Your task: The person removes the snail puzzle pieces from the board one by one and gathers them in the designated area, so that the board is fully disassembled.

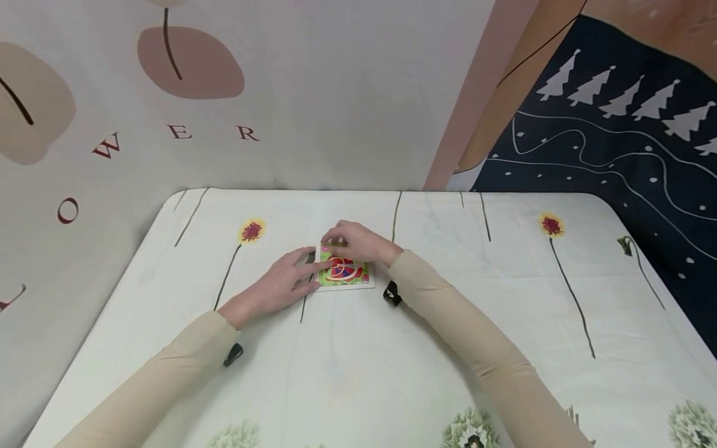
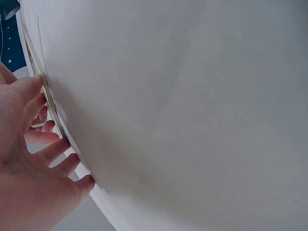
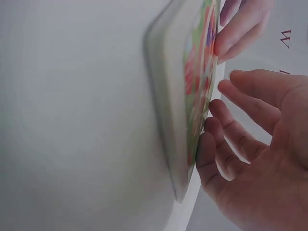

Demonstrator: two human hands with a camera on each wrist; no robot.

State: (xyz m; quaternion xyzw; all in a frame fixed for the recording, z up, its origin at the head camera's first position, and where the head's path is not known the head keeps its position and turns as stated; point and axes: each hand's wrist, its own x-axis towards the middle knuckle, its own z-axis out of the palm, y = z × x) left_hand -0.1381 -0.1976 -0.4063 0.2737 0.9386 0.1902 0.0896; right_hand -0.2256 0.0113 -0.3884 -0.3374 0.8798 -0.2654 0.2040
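A small flat board [image 1: 350,280] with a white border and a red, blue and green picture lies on the white cloth. Its thick pale edge shows in the right wrist view. My left hand [image 1: 285,280] reaches in from the left, index finger stretched across the picture and thumb near the board's lower left edge. Above the far part of the picture, my right hand [image 1: 358,241] has its fingers bent down. Seen from the right wrist, the fingertips of that hand touch the picture side; no separate object shows between them. Part of the picture is hidden beneath both hands.
A white cloth [image 1: 347,361] printed with flowers covers the table. Behind it rises a pale printed backdrop [image 1: 336,124], with a dark tree-patterned part at the right. Small black objects [image 1: 234,354] sit below each wrist.
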